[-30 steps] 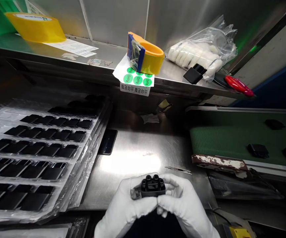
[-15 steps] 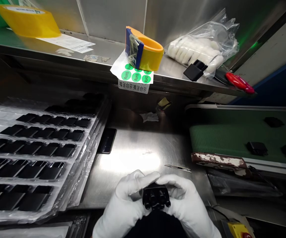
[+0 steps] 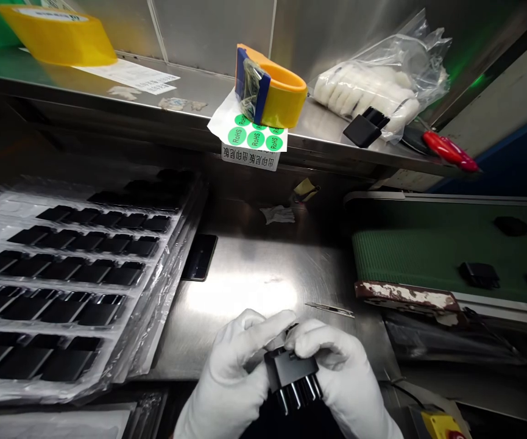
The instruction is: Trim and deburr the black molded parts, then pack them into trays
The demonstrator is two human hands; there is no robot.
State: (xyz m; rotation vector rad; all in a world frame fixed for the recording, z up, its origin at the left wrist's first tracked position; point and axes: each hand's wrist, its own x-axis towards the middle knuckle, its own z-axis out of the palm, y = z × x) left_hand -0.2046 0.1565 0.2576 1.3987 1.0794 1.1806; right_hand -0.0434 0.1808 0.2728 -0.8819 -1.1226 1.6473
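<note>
Both of my hands wear white gloves and meet low in the middle of the head view. Between them is a black plug adapter, its metal prongs pointing down toward my body and one flat side turned up. My left hand grips its left side, fingers reaching over the far end. Curled fingers of my right hand close on the right side and the far edge. The far end of the adapter is partly hidden by the fingertips. Just beyond the right hand, metal tweezers lie on the steel bench.
At left are stacked plastic trays of black adapters, beside a dark phone. A green conveyor carries several black pieces at right. The shelf above holds yellow tape, RoHS stickers and a bag of white gloves.
The adapter has been tilted in my hands: its prongs faced the camera before and now point downward, with the flat side showing. My right fingers have curled in more. The view has shifted slightly.
</note>
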